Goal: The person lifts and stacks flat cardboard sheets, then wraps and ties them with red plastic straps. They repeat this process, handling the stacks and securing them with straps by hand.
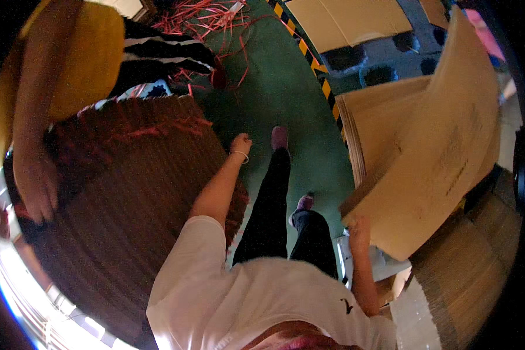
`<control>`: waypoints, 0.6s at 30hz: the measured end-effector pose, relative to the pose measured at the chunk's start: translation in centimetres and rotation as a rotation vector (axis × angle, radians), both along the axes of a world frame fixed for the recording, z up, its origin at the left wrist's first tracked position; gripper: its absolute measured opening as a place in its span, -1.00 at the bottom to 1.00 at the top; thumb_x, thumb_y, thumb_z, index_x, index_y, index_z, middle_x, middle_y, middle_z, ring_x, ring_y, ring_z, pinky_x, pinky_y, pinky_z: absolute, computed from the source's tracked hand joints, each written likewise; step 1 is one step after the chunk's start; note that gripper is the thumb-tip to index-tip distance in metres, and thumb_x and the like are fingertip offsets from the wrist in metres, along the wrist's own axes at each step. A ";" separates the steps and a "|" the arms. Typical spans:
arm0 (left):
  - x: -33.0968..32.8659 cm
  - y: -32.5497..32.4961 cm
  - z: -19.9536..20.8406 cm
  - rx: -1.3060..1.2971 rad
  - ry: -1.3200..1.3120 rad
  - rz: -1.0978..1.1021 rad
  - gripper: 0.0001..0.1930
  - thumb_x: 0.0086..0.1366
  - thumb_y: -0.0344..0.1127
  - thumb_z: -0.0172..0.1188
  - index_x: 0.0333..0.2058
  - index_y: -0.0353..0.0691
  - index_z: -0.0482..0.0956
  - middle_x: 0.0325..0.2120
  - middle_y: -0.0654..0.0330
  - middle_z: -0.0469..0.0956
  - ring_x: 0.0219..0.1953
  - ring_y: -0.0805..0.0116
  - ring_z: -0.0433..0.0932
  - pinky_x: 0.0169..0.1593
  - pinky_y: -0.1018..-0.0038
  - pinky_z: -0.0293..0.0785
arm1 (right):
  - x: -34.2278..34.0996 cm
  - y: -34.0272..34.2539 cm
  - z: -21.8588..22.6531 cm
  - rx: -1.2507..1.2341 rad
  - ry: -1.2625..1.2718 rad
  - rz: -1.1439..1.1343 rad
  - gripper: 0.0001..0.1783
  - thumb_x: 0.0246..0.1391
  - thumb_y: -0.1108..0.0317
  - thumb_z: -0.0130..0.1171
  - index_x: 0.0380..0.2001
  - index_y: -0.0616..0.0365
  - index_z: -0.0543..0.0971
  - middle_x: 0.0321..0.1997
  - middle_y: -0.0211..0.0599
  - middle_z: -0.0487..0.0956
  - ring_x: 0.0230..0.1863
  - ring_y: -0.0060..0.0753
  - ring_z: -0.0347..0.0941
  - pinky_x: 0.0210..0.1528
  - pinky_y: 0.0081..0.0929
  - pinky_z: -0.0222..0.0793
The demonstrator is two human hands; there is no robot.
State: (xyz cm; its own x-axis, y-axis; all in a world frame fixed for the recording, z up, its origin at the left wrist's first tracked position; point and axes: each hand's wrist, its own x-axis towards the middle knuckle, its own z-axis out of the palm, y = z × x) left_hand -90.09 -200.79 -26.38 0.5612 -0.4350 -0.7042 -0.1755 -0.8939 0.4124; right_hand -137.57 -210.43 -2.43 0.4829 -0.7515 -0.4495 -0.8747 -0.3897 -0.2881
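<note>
Cardboard sheet [434, 157] held by near edge in grip of right hand [359, 226], tilted near stacked sheets [382, 111], presumably so bulk can be steered one-handed; left hand [241, 143] loosely curled, nothing visibly held.

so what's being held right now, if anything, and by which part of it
The right hand holds the large cardboard sheet by its edge, near the lower-left corner. Nothing shows in the left hand.
</note>
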 end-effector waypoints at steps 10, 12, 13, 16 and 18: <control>13.7 -15.7 -19.4 0.247 -0.267 -0.193 -0.16 -0.07 -0.08 0.24 0.15 -0.09 -0.01 0.12 0.15 0.13 0.14 0.19 0.14 0.10 0.24 0.18 | 15.2 -0.9 -4.7 1.021 -0.011 -0.175 -0.64 -0.12 0.46 0.12 -0.15 0.11 0.43 -0.23 -0.08 0.45 -0.21 -0.10 0.38 -0.15 -0.38 0.29; 16.7 -15.8 -24.2 0.232 -0.337 -0.206 -0.09 -0.09 -0.08 0.26 0.18 -0.11 -0.10 0.15 0.17 0.07 0.16 0.22 0.10 0.13 0.25 0.14 | 16.5 -1.1 -6.9 1.083 -0.058 -0.288 -0.61 -0.12 0.45 0.14 -0.12 0.08 0.42 -0.24 -0.12 0.46 -0.23 -0.17 0.39 -0.17 -0.41 0.30; 17.5 -15.5 -26.4 0.195 -0.363 -0.220 -0.05 -0.09 -0.08 0.27 0.18 -0.12 -0.14 0.16 0.18 0.04 0.17 0.23 0.08 0.15 0.25 0.11 | 14.0 1.2 -7.9 1.053 -0.089 -0.277 -0.59 -0.12 0.45 0.15 -0.11 0.07 0.42 -0.24 -0.14 0.46 -0.24 -0.21 0.40 -0.17 -0.43 0.30; 17.1 -18.3 -29.0 0.241 -0.468 -0.256 -0.15 -0.08 -0.10 0.26 0.14 -0.13 -0.03 0.10 0.16 0.15 0.16 0.26 0.10 0.15 0.28 0.08 | 11.8 3.1 -10.6 1.097 -0.106 -0.173 -0.58 -0.12 0.46 0.15 -0.10 0.08 0.41 -0.23 -0.15 0.46 -0.22 -0.24 0.40 -0.15 -0.42 0.30; 17.7 -17.6 -30.4 0.190 -0.369 0.023 -0.40 -0.01 -0.12 0.18 0.00 -0.16 0.20 -0.07 0.12 0.36 0.01 0.21 0.31 0.01 0.32 0.27 | 14.3 0.6 -11.7 1.142 -0.116 -0.206 -0.58 -0.11 0.46 0.15 -0.10 0.09 0.41 -0.23 -0.16 0.46 -0.22 -0.24 0.40 -0.15 -0.42 0.30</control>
State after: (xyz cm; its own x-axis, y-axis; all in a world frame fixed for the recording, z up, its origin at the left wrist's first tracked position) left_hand -72.42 -218.37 -56.73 0.7991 -0.3005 -0.5208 -0.2593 -0.9537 0.1525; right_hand -123.26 -209.84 -14.12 0.4810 -0.0075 -0.8767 -0.8369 0.2941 -0.4617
